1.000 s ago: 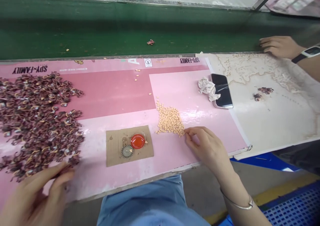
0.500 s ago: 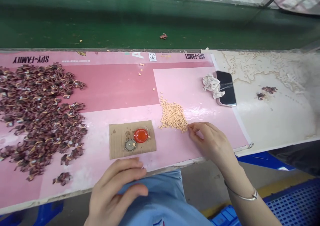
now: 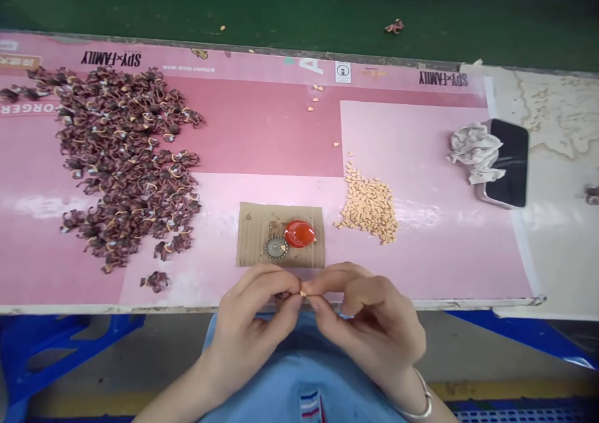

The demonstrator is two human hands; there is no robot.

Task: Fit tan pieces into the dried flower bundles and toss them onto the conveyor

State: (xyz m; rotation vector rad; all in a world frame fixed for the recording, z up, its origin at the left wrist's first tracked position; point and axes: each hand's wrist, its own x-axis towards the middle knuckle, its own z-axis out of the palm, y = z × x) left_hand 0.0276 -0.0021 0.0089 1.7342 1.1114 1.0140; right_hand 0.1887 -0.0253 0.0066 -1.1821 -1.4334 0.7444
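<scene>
My left hand (image 3: pixel 255 317) is closed on a small dark reddish-brown piece (image 3: pixel 282 296), mostly hidden by the fingers. It looks like those in the large heap (image 3: pixel 131 161) on the left. My right hand (image 3: pixel 374 317) pinches a tiny beige piece (image 3: pixel 303 294), and both hands' fingertips meet at it, just over the table's front edge. Beyond them lies a cardboard piece (image 3: pixel 253 236) bearing a red round cap (image 3: pixel 300 233) and a metal bottle cap (image 3: pixel 276 247). To the right is a pile of tiny beige pieces (image 3: pixel 370 208).
A phone (image 3: pixel 512 167) with crumpled tissue (image 3: pixel 476 151) on it lies at the right. One single brown piece (image 3: pixel 154 281) sits near the front edge. Behind the pink table mat (image 3: pixel 262 130) runs a green surface (image 3: pixel 290 17) with another brown piece (image 3: pixel 394 27).
My right hand has moved left from the beige pile to my left hand, carrying a tiny beige piece. My left hand has moved right and its fingertips have come together. The view has shifted.
</scene>
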